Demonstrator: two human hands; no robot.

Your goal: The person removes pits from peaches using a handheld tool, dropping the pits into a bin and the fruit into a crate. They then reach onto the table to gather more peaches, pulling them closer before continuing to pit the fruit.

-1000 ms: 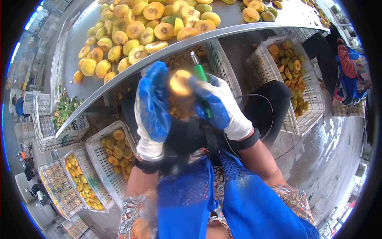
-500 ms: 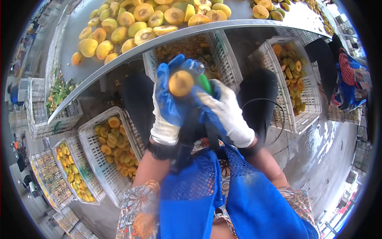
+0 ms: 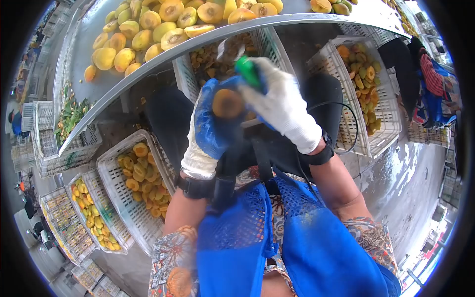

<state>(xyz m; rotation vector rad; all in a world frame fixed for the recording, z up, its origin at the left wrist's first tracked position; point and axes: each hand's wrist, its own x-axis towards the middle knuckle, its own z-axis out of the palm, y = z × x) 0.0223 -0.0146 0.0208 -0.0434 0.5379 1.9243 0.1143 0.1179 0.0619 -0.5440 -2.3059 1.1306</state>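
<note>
My left hand [image 3: 210, 119], in a blue-coated white glove, is closed around a halved yellow peach [image 3: 228, 103]. The cut face, with a dark centre, is turned up. My right hand [image 3: 284, 101], gloved the same way, grips the green handle [image 3: 247, 71] of a small tool. A shiny curved metal end [image 3: 231, 50], blurred, points away from me past the handle. The right fingers are close beside the peach's right edge. Below both hands stands a crate [image 3: 185, 76] holding fruit scraps.
A metal table [image 3: 81, 81] ahead carries a heap of halved peaches [image 3: 168, 22]. White crates of peach halves stand at left [image 3: 111, 180] and right [image 3: 363, 141]. Leafy scraps [image 3: 74, 116] lie at far left. Another person's blue-clad body [image 3: 435, 106] is at far right.
My right hand has lifted the green-handled tool up and away from me, its metal end now beyond the peach. The peach has shifted slightly right in the view.
</note>
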